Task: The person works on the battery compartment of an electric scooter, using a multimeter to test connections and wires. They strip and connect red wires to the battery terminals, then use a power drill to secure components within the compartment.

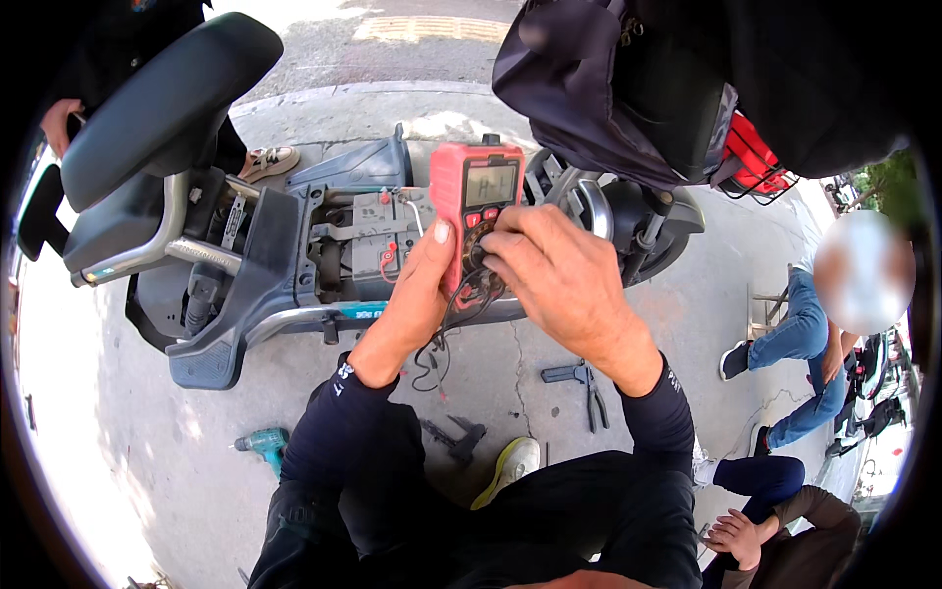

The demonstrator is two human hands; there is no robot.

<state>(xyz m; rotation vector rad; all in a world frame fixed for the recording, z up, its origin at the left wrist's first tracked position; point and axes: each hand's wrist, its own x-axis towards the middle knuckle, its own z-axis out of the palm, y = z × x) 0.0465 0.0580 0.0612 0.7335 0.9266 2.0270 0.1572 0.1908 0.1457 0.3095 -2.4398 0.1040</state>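
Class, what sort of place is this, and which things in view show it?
Probably an outdoor roadside work spot: a road runs along the far side, a scooter stands with its batteries exposed, and a drill and pliers lie on the concrete ground.

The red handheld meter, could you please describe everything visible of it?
The boxy red handheld meter, apparently plastic, has a grey rectangular screen showing dark characters, small red buttons below and a dark round dial. Slightly tilted, it faces the camera. The left hand grips its left side; the right hand partly covers the dial. Thin dark leads bunch around its lower end.
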